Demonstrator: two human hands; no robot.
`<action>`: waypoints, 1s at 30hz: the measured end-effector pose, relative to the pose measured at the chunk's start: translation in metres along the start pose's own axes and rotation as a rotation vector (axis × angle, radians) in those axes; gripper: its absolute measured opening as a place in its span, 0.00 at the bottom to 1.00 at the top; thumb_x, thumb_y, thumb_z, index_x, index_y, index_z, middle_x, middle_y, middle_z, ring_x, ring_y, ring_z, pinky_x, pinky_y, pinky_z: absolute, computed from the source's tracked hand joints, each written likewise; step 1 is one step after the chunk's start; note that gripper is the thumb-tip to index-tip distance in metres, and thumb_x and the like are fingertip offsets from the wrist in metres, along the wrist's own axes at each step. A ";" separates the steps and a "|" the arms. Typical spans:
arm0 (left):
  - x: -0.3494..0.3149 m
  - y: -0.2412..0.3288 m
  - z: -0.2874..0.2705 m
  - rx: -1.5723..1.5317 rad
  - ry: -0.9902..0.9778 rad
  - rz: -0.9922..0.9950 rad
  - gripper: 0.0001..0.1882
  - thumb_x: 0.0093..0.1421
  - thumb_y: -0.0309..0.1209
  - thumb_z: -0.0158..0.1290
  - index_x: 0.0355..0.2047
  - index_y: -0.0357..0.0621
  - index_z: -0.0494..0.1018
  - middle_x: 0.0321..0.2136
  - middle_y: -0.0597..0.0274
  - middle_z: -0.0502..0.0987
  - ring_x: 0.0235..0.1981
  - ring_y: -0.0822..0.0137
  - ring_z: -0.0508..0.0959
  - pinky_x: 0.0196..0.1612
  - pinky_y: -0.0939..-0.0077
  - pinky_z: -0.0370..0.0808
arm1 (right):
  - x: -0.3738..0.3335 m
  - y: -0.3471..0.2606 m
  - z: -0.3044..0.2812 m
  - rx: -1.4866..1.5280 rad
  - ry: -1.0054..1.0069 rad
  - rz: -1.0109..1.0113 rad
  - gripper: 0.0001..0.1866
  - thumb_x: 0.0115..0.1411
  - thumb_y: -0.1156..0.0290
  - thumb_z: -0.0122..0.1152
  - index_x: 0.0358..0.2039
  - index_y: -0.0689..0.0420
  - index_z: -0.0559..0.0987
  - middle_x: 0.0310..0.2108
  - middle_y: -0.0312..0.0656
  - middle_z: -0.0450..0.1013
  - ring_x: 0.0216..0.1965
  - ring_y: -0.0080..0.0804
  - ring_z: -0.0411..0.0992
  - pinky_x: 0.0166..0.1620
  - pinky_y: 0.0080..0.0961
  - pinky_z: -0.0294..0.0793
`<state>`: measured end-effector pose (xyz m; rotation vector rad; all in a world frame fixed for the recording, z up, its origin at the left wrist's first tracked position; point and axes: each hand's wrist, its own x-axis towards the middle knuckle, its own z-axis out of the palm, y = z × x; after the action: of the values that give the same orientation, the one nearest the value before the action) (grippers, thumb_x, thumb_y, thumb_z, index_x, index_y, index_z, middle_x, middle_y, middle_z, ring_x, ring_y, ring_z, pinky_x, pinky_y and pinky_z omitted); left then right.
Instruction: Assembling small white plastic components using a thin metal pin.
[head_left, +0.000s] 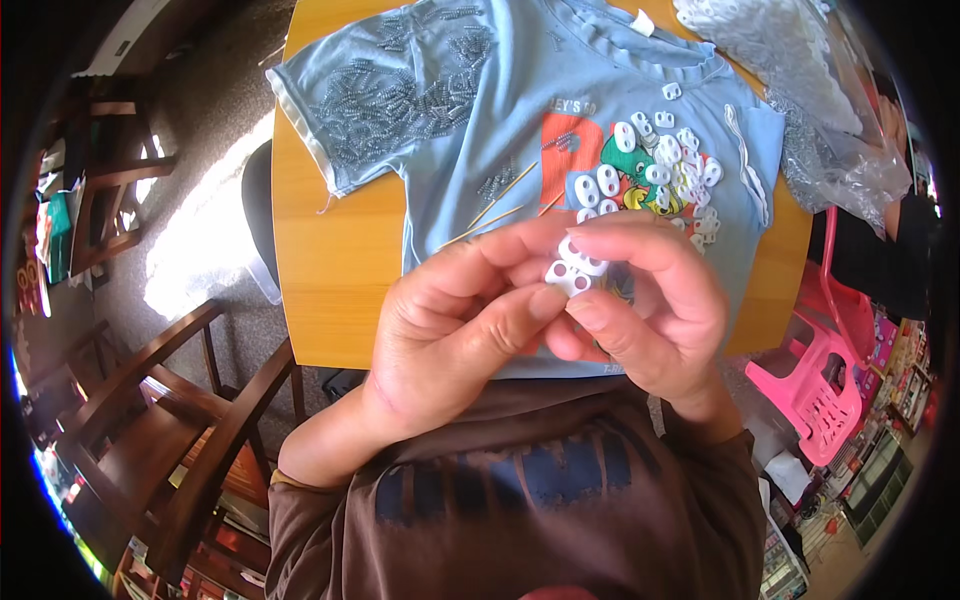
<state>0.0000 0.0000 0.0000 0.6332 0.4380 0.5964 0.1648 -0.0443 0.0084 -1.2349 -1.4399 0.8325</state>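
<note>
Close in front of my chest, my left hand [445, 320] and my right hand [665, 290] meet with fingers curled. Between their fingertips is a small white plastic cord-lock piece [568, 279] with two round holes, my left thumb pressed at its lower edge. Touching it from above is a second white piece [590, 262], with my right index fingertip on it. My right thumb is beside the lower piece. Past my hands, several loose white cord-lock pieces [680, 165] are heaped on a light blue T-shirt [450, 215]. Small metal springs [400, 105] cover its left sleeve.
The T-shirt is spread on a wooden table [320, 280]. Thin yellowish sticks [500, 195] lie on it near a few springs. A clear plastic bag [800, 90] sits at the far right. A pink plastic chair [815, 385] stands right, a dark wooden armchair [170, 410] left.
</note>
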 end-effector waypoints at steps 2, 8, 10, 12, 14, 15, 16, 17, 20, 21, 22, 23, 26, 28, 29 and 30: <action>0.000 0.000 0.003 0.023 0.095 0.002 0.21 0.57 0.22 0.48 0.51 0.33 0.60 0.36 0.50 0.74 0.25 0.69 0.76 0.31 0.80 0.73 | 0.000 0.000 -0.001 -0.025 -0.023 -0.030 0.15 0.48 0.79 0.60 0.39 0.62 0.73 0.32 0.43 0.72 0.32 0.33 0.72 0.35 0.23 0.70; 0.000 -0.001 0.003 0.045 0.079 -0.012 0.19 0.57 0.23 0.48 0.49 0.32 0.62 0.33 0.52 0.75 0.25 0.70 0.76 0.31 0.81 0.73 | -0.001 0.002 -0.002 -0.103 -0.036 -0.108 0.15 0.48 0.79 0.59 0.39 0.64 0.72 0.31 0.43 0.73 0.31 0.32 0.72 0.33 0.23 0.70; 0.000 0.001 0.001 0.047 0.045 -0.022 0.19 0.57 0.21 0.47 0.50 0.33 0.61 0.34 0.56 0.74 0.27 0.72 0.75 0.33 0.82 0.72 | -0.002 0.003 -0.001 -0.078 -0.024 -0.103 0.15 0.48 0.79 0.60 0.39 0.64 0.72 0.31 0.43 0.73 0.30 0.32 0.72 0.33 0.23 0.70; -0.001 0.002 0.000 0.049 0.012 -0.030 0.19 0.58 0.20 0.46 0.50 0.33 0.61 0.34 0.59 0.74 0.29 0.74 0.73 0.35 0.84 0.71 | -0.001 0.002 -0.001 -0.052 -0.013 -0.098 0.16 0.48 0.78 0.60 0.39 0.64 0.72 0.31 0.43 0.73 0.30 0.32 0.71 0.32 0.23 0.70; -0.001 0.002 -0.001 0.070 0.013 -0.029 0.18 0.58 0.20 0.47 0.49 0.33 0.61 0.33 0.60 0.74 0.29 0.75 0.73 0.34 0.84 0.72 | 0.003 0.000 -0.002 -0.098 -0.058 -0.139 0.17 0.48 0.77 0.61 0.39 0.64 0.72 0.31 0.43 0.72 0.29 0.32 0.71 0.32 0.22 0.69; -0.002 0.002 0.000 0.070 0.014 -0.029 0.18 0.58 0.20 0.47 0.49 0.33 0.61 0.33 0.60 0.74 0.29 0.75 0.73 0.34 0.84 0.72 | 0.002 -0.001 -0.003 -0.098 -0.058 -0.139 0.17 0.48 0.77 0.61 0.39 0.64 0.72 0.31 0.43 0.72 0.29 0.32 0.71 0.32 0.22 0.69; -0.002 0.002 0.001 0.065 0.031 -0.028 0.17 0.57 0.20 0.47 0.48 0.33 0.62 0.32 0.60 0.74 0.29 0.75 0.73 0.34 0.84 0.72 | 0.000 -0.003 -0.004 -0.091 -0.107 -0.094 0.17 0.51 0.75 0.58 0.41 0.66 0.70 0.35 0.47 0.71 0.34 0.32 0.69 0.37 0.25 0.67; -0.002 0.002 0.001 0.060 0.049 -0.027 0.17 0.57 0.20 0.47 0.48 0.34 0.62 0.32 0.60 0.74 0.29 0.75 0.73 0.33 0.84 0.72 | -0.002 -0.003 -0.005 -0.084 -0.156 -0.050 0.18 0.54 0.72 0.55 0.43 0.68 0.69 0.40 0.50 0.70 0.39 0.32 0.67 0.43 0.27 0.65; -0.001 0.002 0.003 0.059 0.049 -0.033 0.16 0.57 0.20 0.47 0.47 0.34 0.62 0.32 0.59 0.74 0.29 0.75 0.73 0.33 0.84 0.72 | 0.003 0.000 0.000 -0.089 -0.049 -0.138 0.18 0.47 0.77 0.62 0.40 0.65 0.72 0.31 0.44 0.73 0.29 0.31 0.71 0.31 0.22 0.69; -0.001 0.002 0.002 0.059 0.050 -0.033 0.16 0.57 0.20 0.47 0.47 0.34 0.62 0.32 0.59 0.74 0.29 0.75 0.73 0.33 0.84 0.72 | 0.003 0.000 0.000 -0.089 -0.050 -0.138 0.18 0.47 0.77 0.62 0.40 0.65 0.72 0.31 0.44 0.73 0.29 0.31 0.71 0.31 0.22 0.69; -0.002 0.002 0.002 0.058 0.048 -0.028 0.16 0.57 0.20 0.47 0.47 0.34 0.62 0.33 0.59 0.74 0.29 0.75 0.73 0.33 0.84 0.72 | 0.003 0.000 -0.001 -0.087 -0.053 -0.139 0.18 0.47 0.77 0.62 0.40 0.65 0.72 0.31 0.44 0.73 0.29 0.31 0.71 0.31 0.22 0.69; -0.002 0.002 0.002 0.058 0.046 -0.024 0.16 0.57 0.20 0.47 0.47 0.34 0.62 0.33 0.59 0.74 0.29 0.75 0.73 0.32 0.84 0.72 | 0.004 -0.001 -0.001 -0.084 -0.056 -0.139 0.18 0.47 0.77 0.62 0.40 0.65 0.72 0.31 0.44 0.73 0.29 0.31 0.71 0.31 0.22 0.69; -0.002 0.001 0.004 0.031 0.061 0.002 0.16 0.57 0.20 0.48 0.47 0.35 0.62 0.33 0.58 0.74 0.29 0.75 0.73 0.32 0.84 0.73 | 0.005 -0.002 -0.001 -0.092 -0.050 -0.155 0.18 0.47 0.78 0.62 0.40 0.65 0.72 0.31 0.44 0.73 0.29 0.31 0.71 0.31 0.22 0.69; -0.003 0.000 0.004 0.043 0.058 0.024 0.16 0.57 0.20 0.48 0.46 0.35 0.63 0.33 0.58 0.74 0.29 0.75 0.74 0.32 0.84 0.73 | 0.005 -0.002 -0.001 -0.091 -0.050 -0.160 0.17 0.48 0.78 0.61 0.40 0.65 0.72 0.31 0.44 0.73 0.29 0.31 0.71 0.31 0.22 0.69; -0.004 -0.002 0.003 0.054 0.055 0.045 0.16 0.56 0.20 0.48 0.46 0.35 0.63 0.33 0.58 0.74 0.29 0.75 0.74 0.32 0.84 0.73 | 0.005 -0.002 -0.001 -0.091 -0.051 -0.166 0.16 0.48 0.78 0.61 0.39 0.65 0.72 0.31 0.44 0.73 0.29 0.31 0.71 0.31 0.21 0.70; -0.005 -0.003 0.002 0.054 0.055 0.045 0.16 0.56 0.20 0.48 0.46 0.35 0.63 0.33 0.58 0.74 0.29 0.75 0.74 0.32 0.84 0.73 | 0.005 -0.001 0.000 -0.091 -0.051 -0.166 0.16 0.48 0.78 0.61 0.39 0.65 0.72 0.31 0.44 0.73 0.29 0.31 0.71 0.31 0.21 0.70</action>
<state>-0.0016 -0.0060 0.0006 0.6811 0.4939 0.6474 0.1651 -0.0397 0.0106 -1.1503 -1.6128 0.6963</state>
